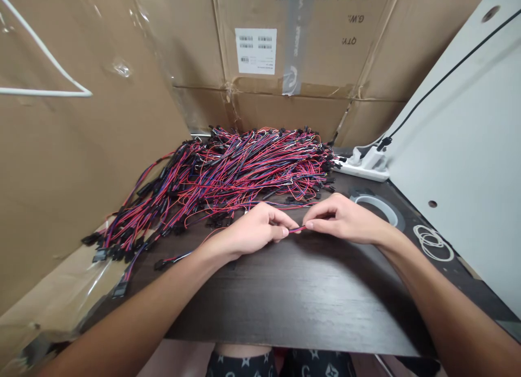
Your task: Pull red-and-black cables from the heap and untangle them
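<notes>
A thin red and dark blue wire cable (296, 230) is stretched between my two hands above the dark table. My left hand (260, 225) pinches it between thumb and fingers. Just to the right, my right hand (340, 218) pinches the same cable, with a short length showing between the fingertips. Behind my hands lies a big pile of red and blue wire cables (244, 165) with black connectors at their ends. A cable end with a black connector (160, 264) rests on the table to the left of my left wrist.
Cardboard (325, 56) stands behind the pile and on the left. At the back right is a white power strip (362, 170) with plugs in it. A roll of tape (378, 207) and several pale rubber bands (433, 243) lie right of my right hand, by a white panel (468, 149).
</notes>
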`<control>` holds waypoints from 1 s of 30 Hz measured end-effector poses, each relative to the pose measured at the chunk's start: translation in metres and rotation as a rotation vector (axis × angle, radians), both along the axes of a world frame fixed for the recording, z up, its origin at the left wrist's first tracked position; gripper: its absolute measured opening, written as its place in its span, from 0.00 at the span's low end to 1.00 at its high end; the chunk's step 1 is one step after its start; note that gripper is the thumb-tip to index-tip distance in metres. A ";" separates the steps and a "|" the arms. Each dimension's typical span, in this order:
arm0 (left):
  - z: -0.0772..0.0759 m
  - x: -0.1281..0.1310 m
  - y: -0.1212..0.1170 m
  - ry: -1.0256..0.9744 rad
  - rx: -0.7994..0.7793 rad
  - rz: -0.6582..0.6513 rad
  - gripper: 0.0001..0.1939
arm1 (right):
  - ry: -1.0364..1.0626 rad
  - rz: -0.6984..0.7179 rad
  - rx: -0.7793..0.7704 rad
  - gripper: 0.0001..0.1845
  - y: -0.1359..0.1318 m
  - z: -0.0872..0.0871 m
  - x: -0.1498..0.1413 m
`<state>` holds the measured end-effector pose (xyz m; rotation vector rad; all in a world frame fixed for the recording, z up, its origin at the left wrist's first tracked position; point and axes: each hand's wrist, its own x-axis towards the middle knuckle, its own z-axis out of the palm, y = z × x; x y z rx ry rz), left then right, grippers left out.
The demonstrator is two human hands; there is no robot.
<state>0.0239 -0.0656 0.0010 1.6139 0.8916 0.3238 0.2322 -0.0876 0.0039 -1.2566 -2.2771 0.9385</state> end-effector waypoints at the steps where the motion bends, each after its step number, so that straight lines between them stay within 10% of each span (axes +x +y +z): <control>1: 0.000 0.000 0.000 -0.001 -0.012 0.018 0.13 | -0.002 -0.002 0.006 0.13 0.000 0.000 0.000; 30: 0.000 0.005 -0.003 -0.108 -0.065 0.109 0.07 | 0.100 -0.011 0.014 0.13 -0.003 0.001 -0.006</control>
